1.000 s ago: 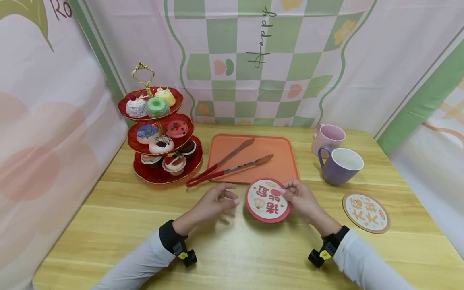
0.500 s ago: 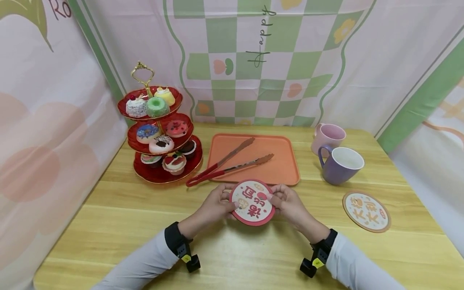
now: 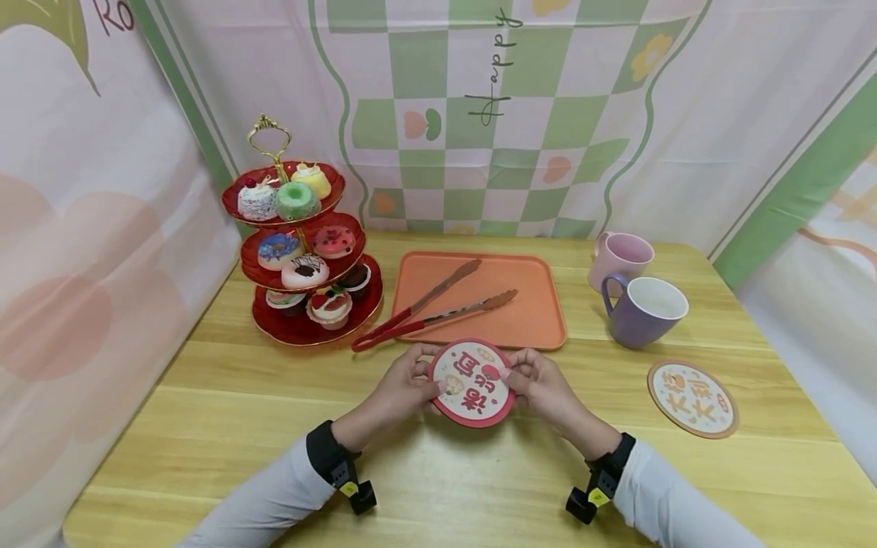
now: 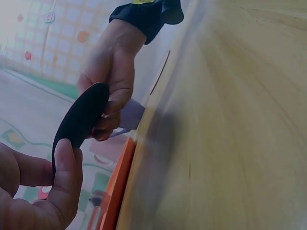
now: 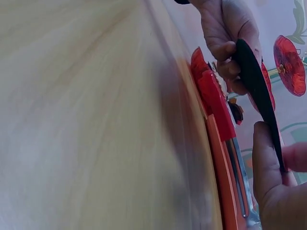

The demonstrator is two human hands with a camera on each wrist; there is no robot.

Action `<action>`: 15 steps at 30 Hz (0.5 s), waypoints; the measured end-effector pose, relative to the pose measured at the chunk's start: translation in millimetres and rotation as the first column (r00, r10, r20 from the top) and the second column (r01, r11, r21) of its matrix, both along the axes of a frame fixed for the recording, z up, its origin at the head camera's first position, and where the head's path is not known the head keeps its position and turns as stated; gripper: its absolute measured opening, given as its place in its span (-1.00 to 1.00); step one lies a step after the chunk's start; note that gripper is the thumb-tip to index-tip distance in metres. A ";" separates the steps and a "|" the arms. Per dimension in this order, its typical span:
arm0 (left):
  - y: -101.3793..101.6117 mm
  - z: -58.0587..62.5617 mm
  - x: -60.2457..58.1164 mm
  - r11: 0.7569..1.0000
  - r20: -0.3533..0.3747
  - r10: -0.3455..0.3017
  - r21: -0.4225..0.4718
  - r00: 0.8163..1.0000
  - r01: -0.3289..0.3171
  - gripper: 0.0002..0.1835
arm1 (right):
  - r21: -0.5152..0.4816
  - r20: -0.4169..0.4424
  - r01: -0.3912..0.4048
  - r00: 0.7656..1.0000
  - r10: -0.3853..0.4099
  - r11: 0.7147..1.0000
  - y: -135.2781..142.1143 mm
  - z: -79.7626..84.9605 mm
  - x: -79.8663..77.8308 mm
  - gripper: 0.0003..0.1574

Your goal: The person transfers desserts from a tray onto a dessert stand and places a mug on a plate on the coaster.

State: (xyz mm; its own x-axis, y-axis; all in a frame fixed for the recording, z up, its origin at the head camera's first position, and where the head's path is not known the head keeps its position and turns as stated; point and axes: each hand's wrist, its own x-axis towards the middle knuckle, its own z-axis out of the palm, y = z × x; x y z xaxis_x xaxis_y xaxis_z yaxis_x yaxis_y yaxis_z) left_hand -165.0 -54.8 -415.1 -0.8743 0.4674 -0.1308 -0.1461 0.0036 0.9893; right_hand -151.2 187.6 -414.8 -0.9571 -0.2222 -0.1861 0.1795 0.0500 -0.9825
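Note:
Both hands hold a round coaster (image 3: 473, 383) with a pink-red rim, a white face and red lettering. It is raised above the table, in front of the orange tray. The left hand (image 3: 406, 384) pinches its left edge between thumb and fingers. On the opposite edge, the right hand (image 3: 548, 387) pinches with the thumb on the printed face. From below, the left wrist view shows the dark underside of the coaster (image 4: 81, 115). A second coaster (image 3: 693, 399), rimmed in orange-brown, lies flat on the table at the right.
Red-handled tongs (image 3: 411, 326) lie spread across the orange tray (image 3: 541, 304). A red three-tier stand (image 3: 274, 335) with cakes and doughnuts is at the left. A purple mug (image 3: 637, 323) and a pink mug (image 3: 606, 274) stand back right. Printed cloth (image 3: 473, 175) hangs behind the table.
The left hand has come in and taken hold of the coaster, which only the right hand held before. The coaster and right hand have shifted left, and hardly move in the last half second.

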 end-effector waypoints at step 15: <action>-81.2 6.8 -8.3 0.993 -0.039 -0.065 -0.105 0.997 0.061 -0.52 | 0.413 -0.332 0.035 0.936 0.115 0.910 27.8 0.8 -6.5 -0.71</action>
